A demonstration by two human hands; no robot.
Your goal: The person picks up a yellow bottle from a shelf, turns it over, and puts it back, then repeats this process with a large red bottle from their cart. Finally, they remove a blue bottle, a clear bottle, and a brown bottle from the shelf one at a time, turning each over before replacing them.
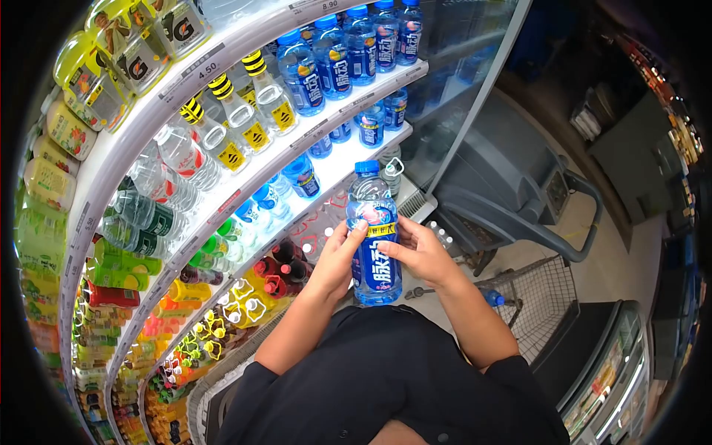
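Note:
A blue-capped drink bottle [377,276] with a blue label and white lettering stands upright in front of my chest, held between both hands. My left hand [337,256] wraps its left side, thumb across the label near the yellow band. On the other side, my right hand [423,251] grips it with the thumb over the label's front. The clear liquid and the cap show above my fingers. Similar blue bottles [300,74] stand in a row on the lit shelf beyond.
Curved cooler shelves [326,122] full of bottles run along the left. A wire shopping cart [538,297] with a blue-capped bottle [493,297] in it is at my right. Behind it is a grey machine with a handle [586,215]. A glass-fronted case [604,371] stands at lower right.

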